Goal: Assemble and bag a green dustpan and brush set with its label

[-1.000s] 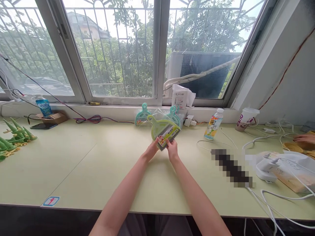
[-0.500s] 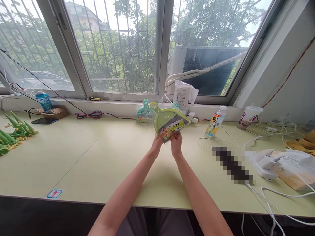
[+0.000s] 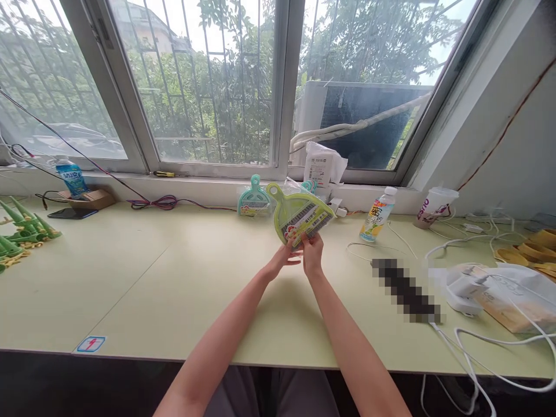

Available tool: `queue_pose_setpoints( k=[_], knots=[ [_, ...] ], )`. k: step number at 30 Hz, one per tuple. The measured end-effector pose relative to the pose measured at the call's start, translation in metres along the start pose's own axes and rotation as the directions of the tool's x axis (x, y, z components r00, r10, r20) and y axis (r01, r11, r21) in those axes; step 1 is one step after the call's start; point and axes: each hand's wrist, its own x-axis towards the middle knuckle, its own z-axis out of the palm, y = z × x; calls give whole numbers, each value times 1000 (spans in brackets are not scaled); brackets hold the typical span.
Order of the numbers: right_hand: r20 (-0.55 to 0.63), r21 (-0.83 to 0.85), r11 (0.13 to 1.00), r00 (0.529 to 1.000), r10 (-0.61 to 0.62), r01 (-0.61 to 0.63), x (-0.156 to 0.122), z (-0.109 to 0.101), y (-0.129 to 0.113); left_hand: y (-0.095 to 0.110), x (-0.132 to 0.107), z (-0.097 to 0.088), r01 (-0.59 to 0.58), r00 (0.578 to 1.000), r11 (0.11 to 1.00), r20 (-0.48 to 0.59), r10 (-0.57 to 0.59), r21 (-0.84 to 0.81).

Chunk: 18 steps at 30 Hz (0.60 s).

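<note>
A small lime-green dustpan and brush set (image 3: 304,217) in clear wrap is held up over the table, its ring handle at the upper left and a printed yellow label across the grey bristles. My right hand (image 3: 313,252) grips its lower right edge, thumb on the front. Beneath the lower left edge is my left hand (image 3: 280,260), fingers stretched out and apart, with the thumb side close against the wrap; whether it touches is unclear. Just behind, a teal dustpan set (image 3: 255,200), also wrapped, leans by the windowsill.
To the right stand a drink bottle (image 3: 377,214) and a plastic cup (image 3: 434,207), near white cables and a tissue pack (image 3: 512,301). On the left are a blue bottle (image 3: 72,178), a phone (image 3: 73,214) and green plastic pieces (image 3: 26,231). A white package (image 3: 324,165) sits behind.
My left hand has loosened from the dustpan set's lower edge, its fingers now spread below it. My right hand keeps its hold. The view has shifted slightly.
</note>
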Motion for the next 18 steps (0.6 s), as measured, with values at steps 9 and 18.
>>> queue_pose_setpoints(
  k=[9, 18],
  knots=[
    [168, 140, 985, 983, 74, -98, -16, 19, 0, 41, -11, -8, -292, 950, 921, -193, 247, -257],
    [109, 136, 990, 994, 29, -44, -12, 18, -12, 32, -13, 1, -154, 979, 929, 77, 191, -337]
  ],
)
